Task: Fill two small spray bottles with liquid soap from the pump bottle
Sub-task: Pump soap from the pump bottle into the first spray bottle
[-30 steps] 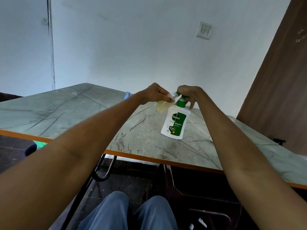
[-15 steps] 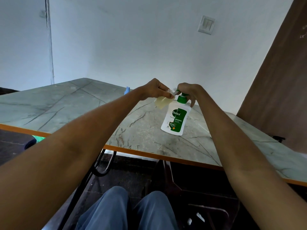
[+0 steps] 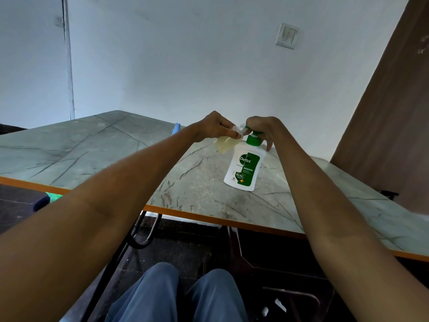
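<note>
Head view: both forearms reach out to 12 o'clock over the table [image 3: 97, 145]. Left hand [image 3: 216, 127] pinches a small spray bottle [image 3: 224, 145], tilted, its neck touching the pump spout. Right hand [image 3: 261, 130] curls over the green pump head of the pump bottle [image 3: 243, 167], which stands upright near the orange front edge; bare tabletop spreads toward 9 o'clock and 3 o'clock.

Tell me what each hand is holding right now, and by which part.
The left hand pinches the small spray bottle near its neck, tilted toward the nozzle. The right hand rests on the pump bottle, on its green pump head.
</note>
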